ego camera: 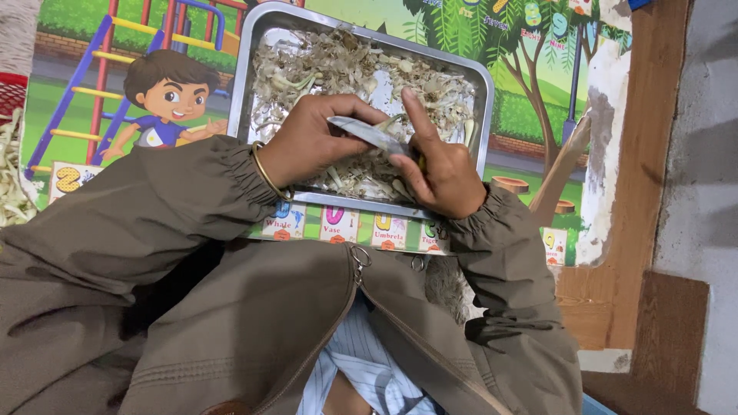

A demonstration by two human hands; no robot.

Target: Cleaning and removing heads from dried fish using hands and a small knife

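Note:
A steel tray (pixel 247 69) full of pale peelings and scraps lies on a colourful children's picture mat (pixel 115 92). Both my hands are over its near edge. My right hand (pixel 442 165) grips a knife, whose blade (pixel 365 133) points left across the tray. My left hand (pixel 315 138), with a gold bangle on the wrist, is curled around a small pale piece that touches the blade. The piece is mostly hidden by my fingers. Olive-brown jacket sleeves cover both arms.
A heap of pale shreds (pixel 11 177) lies at the far left edge. A worn wooden frame (pixel 615 292) and a grey wall (pixel 707 154) stand to the right. My lap and open jacket fill the lower view.

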